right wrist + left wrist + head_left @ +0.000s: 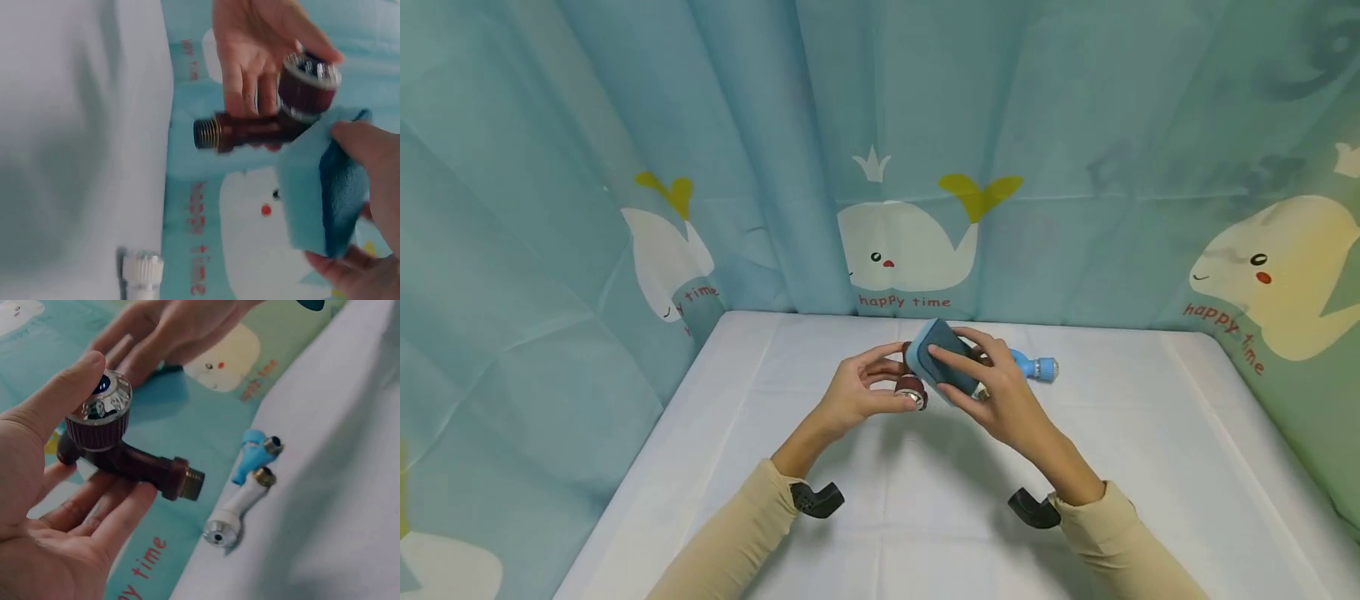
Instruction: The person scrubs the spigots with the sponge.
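Note:
A dark red water tap with a chrome-topped knob and a brass threaded end is held in my left hand. The thumb lies on the knob and the fingers support the body from below, as the left wrist view shows. My right hand grips a blue sponge with a light face and a darker scouring side. In the right wrist view the sponge is up against the tap's spout end, which it partly hides. Both hands are raised above the white table.
Behind the hands, a blue tap lies on the white tabletop. A white tap with a chrome knob lies beside it in the left wrist view. A curtain printed with whales stands along the back and sides.

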The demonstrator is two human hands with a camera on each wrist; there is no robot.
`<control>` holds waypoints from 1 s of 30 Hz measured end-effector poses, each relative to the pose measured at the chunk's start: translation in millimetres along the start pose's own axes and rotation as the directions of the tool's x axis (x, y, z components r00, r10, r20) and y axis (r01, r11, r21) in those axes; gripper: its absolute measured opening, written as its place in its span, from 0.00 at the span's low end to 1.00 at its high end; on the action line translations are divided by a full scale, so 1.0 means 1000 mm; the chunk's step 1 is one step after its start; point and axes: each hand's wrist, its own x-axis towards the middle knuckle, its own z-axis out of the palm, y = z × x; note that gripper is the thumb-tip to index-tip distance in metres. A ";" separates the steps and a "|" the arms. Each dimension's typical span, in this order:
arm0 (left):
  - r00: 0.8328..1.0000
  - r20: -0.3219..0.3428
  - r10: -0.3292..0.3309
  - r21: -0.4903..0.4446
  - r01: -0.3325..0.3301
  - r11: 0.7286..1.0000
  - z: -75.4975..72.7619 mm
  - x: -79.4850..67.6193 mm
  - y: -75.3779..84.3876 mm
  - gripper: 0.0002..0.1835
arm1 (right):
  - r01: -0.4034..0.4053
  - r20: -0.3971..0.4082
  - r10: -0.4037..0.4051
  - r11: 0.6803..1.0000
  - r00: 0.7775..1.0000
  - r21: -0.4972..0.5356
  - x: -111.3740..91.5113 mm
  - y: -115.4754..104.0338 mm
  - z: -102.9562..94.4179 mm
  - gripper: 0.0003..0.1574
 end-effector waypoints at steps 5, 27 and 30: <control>0.999 0.040 0.015 0.011 -0.015 1.000 -0.001 0.001 0.004 0.44 | 0.074 0.021 -0.072 0.994 0.997 -0.082 0.005 0.001 -0.006 0.36; 0.996 0.044 0.083 -0.054 -0.081 0.995 -0.004 0.003 0.005 0.47 | -0.079 -0.034 0.080 0.996 0.996 0.029 0.003 0.002 0.004 0.35; 0.994 0.010 0.109 -0.084 -0.108 0.991 -0.005 0.002 0.006 0.46 | -0.124 -0.050 0.126 0.992 0.991 0.027 0.002 0.002 0.006 0.37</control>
